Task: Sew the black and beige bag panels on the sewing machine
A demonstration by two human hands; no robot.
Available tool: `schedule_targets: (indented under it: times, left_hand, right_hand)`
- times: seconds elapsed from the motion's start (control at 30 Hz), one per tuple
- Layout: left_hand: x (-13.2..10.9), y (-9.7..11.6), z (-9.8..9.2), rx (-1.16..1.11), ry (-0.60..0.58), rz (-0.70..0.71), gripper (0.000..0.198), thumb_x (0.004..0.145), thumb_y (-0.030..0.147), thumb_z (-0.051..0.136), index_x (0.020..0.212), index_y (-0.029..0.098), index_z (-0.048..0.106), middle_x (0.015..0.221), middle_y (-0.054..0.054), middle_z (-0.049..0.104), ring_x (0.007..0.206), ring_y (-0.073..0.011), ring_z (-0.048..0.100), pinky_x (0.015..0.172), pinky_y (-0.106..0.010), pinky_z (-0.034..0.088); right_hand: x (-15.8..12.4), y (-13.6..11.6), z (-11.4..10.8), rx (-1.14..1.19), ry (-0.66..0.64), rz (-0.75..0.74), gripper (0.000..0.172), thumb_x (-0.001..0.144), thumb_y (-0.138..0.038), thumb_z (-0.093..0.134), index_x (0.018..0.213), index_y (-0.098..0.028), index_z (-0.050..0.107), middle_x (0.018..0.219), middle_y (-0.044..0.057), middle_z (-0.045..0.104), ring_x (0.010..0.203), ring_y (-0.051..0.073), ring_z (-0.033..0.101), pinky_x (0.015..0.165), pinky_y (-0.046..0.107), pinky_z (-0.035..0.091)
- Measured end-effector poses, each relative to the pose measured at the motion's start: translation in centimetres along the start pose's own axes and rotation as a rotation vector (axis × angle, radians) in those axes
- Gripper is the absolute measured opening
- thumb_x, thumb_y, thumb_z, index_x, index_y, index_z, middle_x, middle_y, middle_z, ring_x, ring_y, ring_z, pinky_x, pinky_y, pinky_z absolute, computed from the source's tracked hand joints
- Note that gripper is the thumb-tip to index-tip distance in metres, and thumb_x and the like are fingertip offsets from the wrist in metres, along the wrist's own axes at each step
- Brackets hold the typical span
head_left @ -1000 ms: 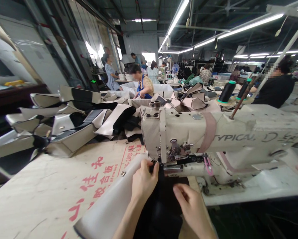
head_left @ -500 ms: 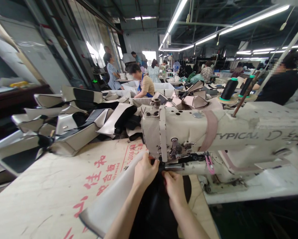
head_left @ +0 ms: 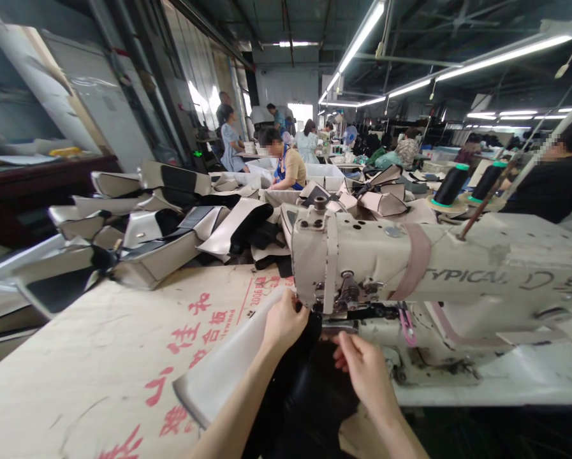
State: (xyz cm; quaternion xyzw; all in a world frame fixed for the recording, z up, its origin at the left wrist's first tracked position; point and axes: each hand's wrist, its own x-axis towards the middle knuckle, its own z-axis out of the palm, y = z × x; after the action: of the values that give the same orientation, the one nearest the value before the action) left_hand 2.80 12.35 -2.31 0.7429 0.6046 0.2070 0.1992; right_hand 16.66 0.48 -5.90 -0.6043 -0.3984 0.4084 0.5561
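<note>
My left hand [head_left: 286, 322] is closed in a pinch on the edge of a bag panel, close to the needle end of the sewing machine [head_left: 362, 255]. The panel has a light grey side [head_left: 233, 357] spread to the left over the plywood and a black side [head_left: 300, 401] hanging toward me between my forearms. Just right of the machine's narrow lower arm end, my right hand [head_left: 365, 366] hovers over the black material, its fingers loosely bent and apart, with nothing visible in them. The needle and the panel edge under it are hidden.
A plywood board [head_left: 123, 338] with red lettering covers the left side. Behind it lies a heap of beige and black bag pieces [head_left: 156, 255]. Black thread cones [head_left: 451, 185] stand behind the machine. Co-workers are farther back, one person [head_left: 288, 166] beside white bins.
My right hand has let go of the black material and moved right and slightly down. My left hand keeps its pinch by the machine. The whole view has shifted a little.
</note>
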Motion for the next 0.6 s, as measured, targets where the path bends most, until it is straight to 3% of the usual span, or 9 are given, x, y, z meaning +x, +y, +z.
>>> schedule_targets:
  times: [0.03,0.1,0.17,0.2,0.27,0.33,0.43,0.5,0.6]
  left_hand:
    - [0.0,-0.1,0.0,-0.009,-0.001,0.005,0.020,0.080,0.034,0.047,0.087,0.018,0.057,0.085,-0.006,0.068,0.085,-0.0224,0.064,0.069,-0.026,0.043]
    - [-0.1,-0.2,0.1,-0.019,0.003,0.008,0.018,0.080,0.033,0.047,0.086,0.019,0.056,0.084,-0.006,0.068,0.084,-0.0221,0.064,0.068,-0.026,0.043]
    - [-0.1,-0.3,0.3,-0.015,0.014,0.004,0.017,0.079,0.033,0.048,0.085,0.019,0.056,0.084,-0.006,0.067,0.084,-0.0226,0.064,0.068,-0.026,0.042]
    - [-0.1,-0.4,0.4,-0.010,0.019,0.001,0.017,0.079,0.033,0.048,0.085,0.019,0.055,0.083,-0.006,0.067,0.084,-0.0228,0.064,0.067,-0.026,0.042]
    - [-0.1,-0.3,0.5,0.005,0.027,-0.001,0.016,0.080,0.033,0.047,0.083,0.019,0.054,0.080,-0.005,0.066,0.080,-0.0224,0.064,0.065,-0.026,0.041]
    - [-0.3,-0.2,0.5,0.019,0.033,0.002,0.016,0.081,0.034,0.047,0.083,0.019,0.053,0.078,-0.005,0.066,0.075,-0.0212,0.063,0.063,-0.026,0.040]
    - [-0.6,0.1,0.3,0.036,0.039,0.008,0.017,0.081,0.036,0.046,0.085,0.020,0.052,0.078,-0.004,0.066,0.073,-0.0208,0.063,0.061,-0.025,0.039]
    - [-0.8,0.1,0.2,0.041,0.041,0.012,0.019,0.081,0.037,0.046,0.086,0.020,0.051,0.080,-0.004,0.066,0.074,-0.0216,0.063,0.060,-0.026,0.038]
    - [-0.9,-0.1,0.1,0.034,0.047,0.027,0.020,0.082,0.039,0.045,0.087,0.021,0.050,0.083,-0.004,0.067,0.078,-0.0229,0.064,0.061,-0.026,0.039]
  right_hand:
    - [-0.5,-0.3,-2.8,-0.155,0.128,-0.146,0.038,0.084,-0.050,0.050,0.086,-0.016,0.067,0.074,0.006,0.065,0.065,0.018,0.061,0.060,0.026,0.048]
    - [-1.3,-0.6,-9.7,-0.522,0.517,-0.539,0.032,0.083,-0.043,0.055,0.094,-0.016,0.067,0.090,0.009,0.066,0.084,0.023,0.062,0.080,0.032,0.047]
    - [-1.7,-0.3,-16.8,-0.838,0.882,-0.713,0.037,0.084,-0.037,0.054,0.110,-0.011,0.061,0.107,0.015,0.061,0.102,0.030,0.055,0.092,0.042,0.041]
    - [-1.7,0.1,-19.8,-0.974,0.899,-0.744,0.042,0.086,-0.036,0.051,0.116,-0.009,0.058,0.113,0.016,0.058,0.108,0.032,0.052,0.096,0.045,0.038]
    - [-1.9,1.8,-24.1,-1.180,0.699,-0.814,0.042,0.089,-0.036,0.043,0.120,-0.010,0.055,0.114,0.014,0.058,0.108,0.031,0.053,0.100,0.049,0.033]
    - [-2.1,3.9,-25.6,-1.244,0.607,-0.866,0.043,0.090,-0.033,0.042,0.125,-0.011,0.052,0.117,0.012,0.057,0.107,0.029,0.054,0.100,0.048,0.035]
    - [-2.7,5.8,-24.7,-1.245,0.619,-0.884,0.042,0.089,-0.029,0.045,0.129,-0.013,0.048,0.120,0.010,0.056,0.107,0.027,0.055,0.098,0.044,0.039]
    - [-2.8,5.3,-24.1,-1.222,0.629,-0.881,0.043,0.089,-0.031,0.046,0.129,-0.014,0.048,0.119,0.010,0.056,0.107,0.027,0.055,0.097,0.043,0.041]
    - [-2.5,2.6,-25.0,-1.192,0.632,-0.854,0.041,0.088,-0.041,0.045,0.122,-0.020,0.056,0.111,0.006,0.061,0.100,0.026,0.058,0.098,0.043,0.039]
